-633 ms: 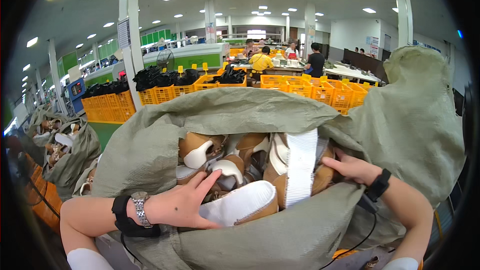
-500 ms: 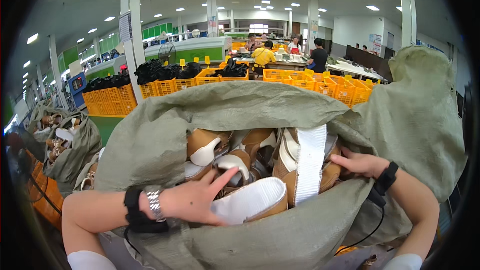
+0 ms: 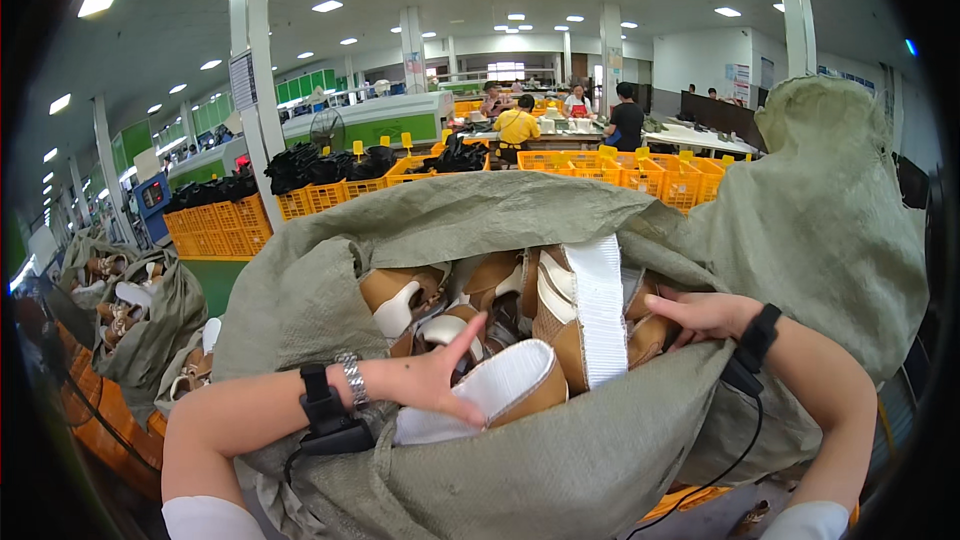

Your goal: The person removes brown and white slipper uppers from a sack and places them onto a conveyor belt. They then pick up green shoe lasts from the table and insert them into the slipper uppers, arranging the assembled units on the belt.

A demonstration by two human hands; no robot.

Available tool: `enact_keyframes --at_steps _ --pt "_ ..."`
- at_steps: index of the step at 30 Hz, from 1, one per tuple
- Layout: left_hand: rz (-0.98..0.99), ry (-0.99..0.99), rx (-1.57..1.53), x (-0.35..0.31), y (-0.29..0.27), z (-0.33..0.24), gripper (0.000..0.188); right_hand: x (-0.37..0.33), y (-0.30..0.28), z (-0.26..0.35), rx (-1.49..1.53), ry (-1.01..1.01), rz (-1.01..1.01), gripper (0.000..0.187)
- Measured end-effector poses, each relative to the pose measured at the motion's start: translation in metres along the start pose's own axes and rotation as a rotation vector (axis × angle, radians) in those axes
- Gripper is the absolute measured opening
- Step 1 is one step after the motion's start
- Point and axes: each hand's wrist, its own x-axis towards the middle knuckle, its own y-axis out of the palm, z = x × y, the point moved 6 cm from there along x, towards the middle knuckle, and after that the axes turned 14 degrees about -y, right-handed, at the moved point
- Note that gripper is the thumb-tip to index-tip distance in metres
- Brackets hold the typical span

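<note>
An olive-grey woven sack (image 3: 590,460) gapes in front of me, full of brown-and-white shoes with white ribbed soles. My left hand (image 3: 430,377) is open, thumb and forefinger spread, against a shoe lying on its side (image 3: 505,380) at the near edge. Right of centre a shoe stands on end, its white sole (image 3: 602,315) toward me. Beyond it my right hand (image 3: 705,317) reaches inside the sack's right rim, thumb and fingers apart beside a brown shoe part (image 3: 648,337). Some of its fingertips are hidden.
Another full sack (image 3: 830,230) stands at the right. Open sacks of shoes (image 3: 135,315) sit at the left. Yellow crates (image 3: 225,225), some holding black pieces, line the far side. Several people, one in yellow (image 3: 516,125), are around tables beyond.
My left hand has shifted right along the near shoe, its fingers still spread. The whole view has moved slightly; my right hand keeps its place by the shoes at the right rim.
</note>
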Motion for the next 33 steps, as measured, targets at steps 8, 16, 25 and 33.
enact_keyframes --at_steps 8,16,25,33 --pt "0.013 0.005 -0.164 0.012 0.006 -0.009 0.135 0.034 0.049 0.029 0.125 -0.651 0.067 0.115" --pt "-0.139 -0.128 -0.175 0.009 0.006 0.001 0.133 0.043 0.02 -0.001 -0.054 -0.155 0.17 0.115" --pt "-0.181 0.139 -0.026 0.001 0.022 -0.019 0.128 -0.001 0.08 0.041 0.2 -0.561 0.163 0.111" --pt "-0.3 0.109 -0.057 -0.03 0.02 -0.041 0.11 -0.042 0.104 0.104 0.078 -0.772 0.155 0.111"
